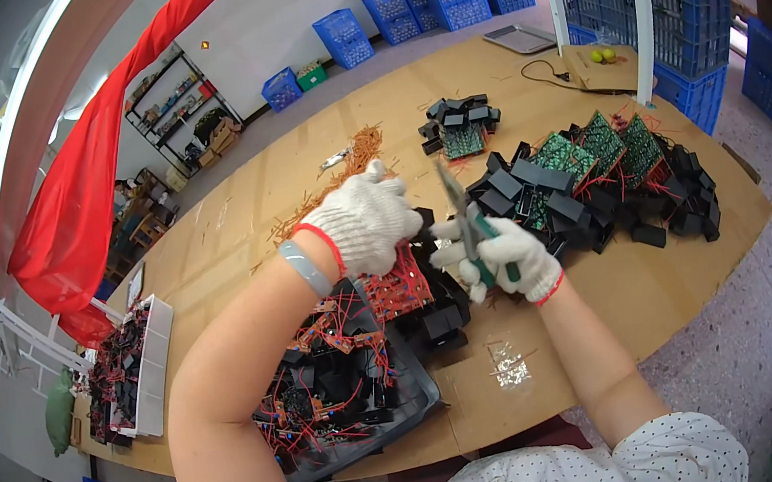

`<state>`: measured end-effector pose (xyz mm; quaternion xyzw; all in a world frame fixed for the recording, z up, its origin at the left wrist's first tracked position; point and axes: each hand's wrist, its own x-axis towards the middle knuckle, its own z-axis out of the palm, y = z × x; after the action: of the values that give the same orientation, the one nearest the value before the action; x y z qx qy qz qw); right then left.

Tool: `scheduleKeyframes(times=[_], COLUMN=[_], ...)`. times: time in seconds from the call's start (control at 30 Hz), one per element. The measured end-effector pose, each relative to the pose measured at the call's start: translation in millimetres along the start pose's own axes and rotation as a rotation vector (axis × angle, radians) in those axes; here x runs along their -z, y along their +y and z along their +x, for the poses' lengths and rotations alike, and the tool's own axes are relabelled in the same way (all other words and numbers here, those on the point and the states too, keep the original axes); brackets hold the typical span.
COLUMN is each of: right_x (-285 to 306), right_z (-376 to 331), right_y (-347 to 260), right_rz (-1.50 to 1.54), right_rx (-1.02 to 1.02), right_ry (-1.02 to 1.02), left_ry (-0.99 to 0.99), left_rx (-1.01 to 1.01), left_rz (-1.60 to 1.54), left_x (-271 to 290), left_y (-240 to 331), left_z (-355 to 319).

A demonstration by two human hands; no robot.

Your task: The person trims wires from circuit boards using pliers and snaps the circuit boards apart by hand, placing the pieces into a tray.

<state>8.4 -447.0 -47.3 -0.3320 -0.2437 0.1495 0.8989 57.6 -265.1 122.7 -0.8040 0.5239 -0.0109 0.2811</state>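
Left hand, gloved: fingers bent inward, near a black block – any hold on it not discernible. Right hand, gloved: fingers partly curled round green-handled pliers, nose angled up and away from the body. Red circuit boards: below left hand, just outside the right-hand rim of a dark grey tray.

Progress: judged part-way. Brown scraps strewn beyond left hand, suggesting a fair amount of handling already done. At right, a large heap of black housings with green circuit boards; farther off, a smaller cluster. Finished or waiting: not determinable. In the tray, wired parts in plenty, tangled – probably still to be dealt with.

Surroundings: white crate, also loaded, at far left; metal tray and black cable toward the far edge; clear tape on the cardboard-covered table near the front.

Obstructions: tray close under left forearm; heap crowding right hand; loose red wires, liable to snag.
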Motion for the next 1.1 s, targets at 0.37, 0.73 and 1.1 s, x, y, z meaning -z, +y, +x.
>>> scheduleKeyframes(times=[0.37,0.73,1.1], right_x=[15,-25,-37], right_z=[-6,-12,-2], right_y=[4,1,59], right_rz=[0.277,-0.258,-0.896], right_rx=[0.325,-0.051,-0.278], right_ry=[0.045,0.429,0.537], left_ry=[-0.223,0.570,1.003], left_rx=[0.358,0.810,1.703], left_rz=[-0.303,-0.462,-1.843], left_x=[-13,-107,-129], left_y=[-31,-28,22], left_z=[-24,-25,13])
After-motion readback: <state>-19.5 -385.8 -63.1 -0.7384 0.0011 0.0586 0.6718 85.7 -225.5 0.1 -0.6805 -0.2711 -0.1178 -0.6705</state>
